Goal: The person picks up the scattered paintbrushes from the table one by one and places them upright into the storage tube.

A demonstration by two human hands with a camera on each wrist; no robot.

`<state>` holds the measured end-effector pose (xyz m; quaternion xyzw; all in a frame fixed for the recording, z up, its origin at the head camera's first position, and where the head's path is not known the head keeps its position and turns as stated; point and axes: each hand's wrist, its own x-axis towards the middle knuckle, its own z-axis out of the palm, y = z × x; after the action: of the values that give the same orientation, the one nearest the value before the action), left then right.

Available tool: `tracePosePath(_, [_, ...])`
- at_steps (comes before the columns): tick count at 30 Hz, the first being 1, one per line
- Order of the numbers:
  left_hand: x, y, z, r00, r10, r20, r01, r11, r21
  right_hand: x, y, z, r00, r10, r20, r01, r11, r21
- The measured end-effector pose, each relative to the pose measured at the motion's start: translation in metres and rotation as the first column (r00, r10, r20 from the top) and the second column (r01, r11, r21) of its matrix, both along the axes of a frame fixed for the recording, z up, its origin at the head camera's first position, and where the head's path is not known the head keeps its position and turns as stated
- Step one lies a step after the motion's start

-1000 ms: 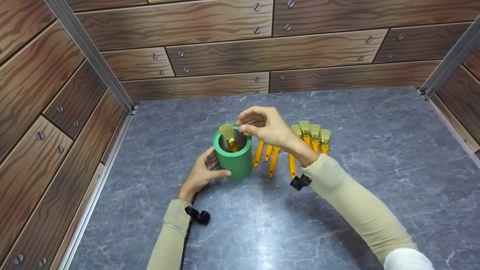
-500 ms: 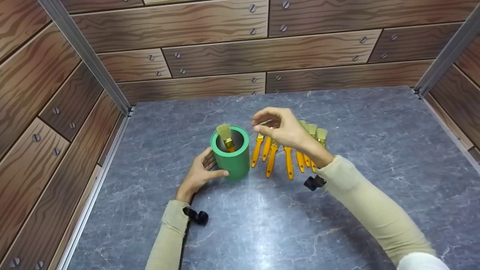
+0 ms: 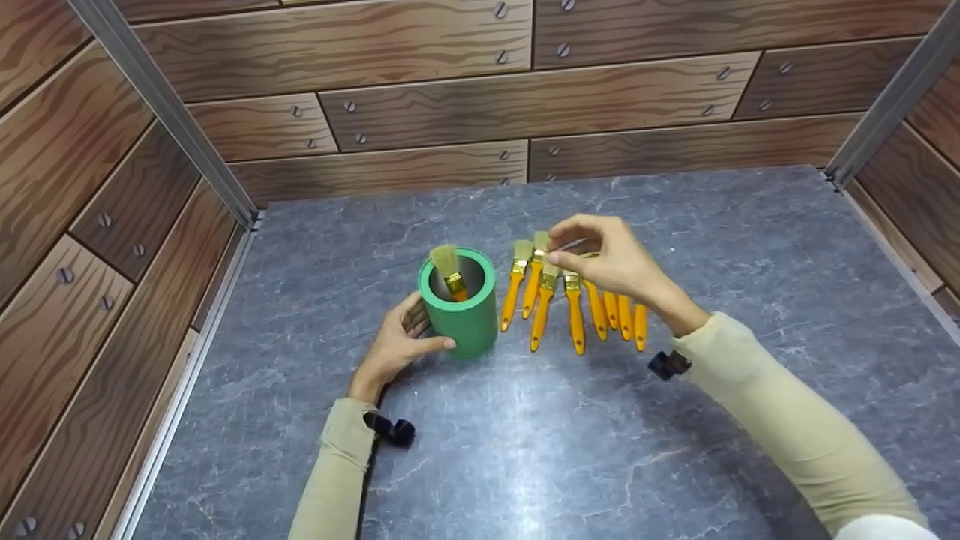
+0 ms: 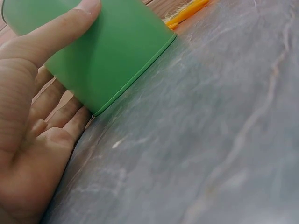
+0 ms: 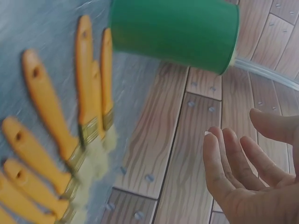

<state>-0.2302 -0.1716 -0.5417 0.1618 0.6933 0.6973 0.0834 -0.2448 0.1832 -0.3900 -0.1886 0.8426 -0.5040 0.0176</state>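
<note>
A green cylindrical container (image 3: 469, 330) stands upright on the table. My left hand (image 3: 394, 345) holds it from the left side, thumb across the near wall and the other fingers behind. Inside leans one paintbrush (image 3: 445, 261), bristles up above the rim. To the right of the container, several flat paintbrushes (image 3: 576, 322) with orange handles lie fanned out, handles toward me and pale bristles away. Over their bristle ends hovers my right hand (image 3: 619, 259), fingers loosely bent and nothing between them; it covers part of the brushes in the head view.
The grey marbled tabletop (image 3: 600, 442) is bounded at the back and sides by wood-patterned walls (image 3: 420, 112). Metal rails (image 3: 172, 127) run along the corners. A small black camera (image 3: 667, 365) sits at each wrist.
My right hand has moved right, from the container's rim to above the loose paintbrushes. The left hand keeps its hold, and the paintbrush in the container stays put.
</note>
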Motion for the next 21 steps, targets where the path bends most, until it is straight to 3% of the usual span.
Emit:
tracePosePath(10, [-0.001, -0.001, 0.001, 1.0, 0.01, 0.002, -0.01, 1.0, 0.002, -0.002, 0.034, -0.016, 0.996, -0.086, -0.036, 0.091, 0.984, 0.152])
tracePosePath(21, [0.0, 0.0, 0.002, 1.0, -0.002, 0.001, 0.002, 1.0, 0.01, -0.006, 0.066, -0.041, 0.989, -0.144, -0.029, 0.147, 0.96, 0.241])
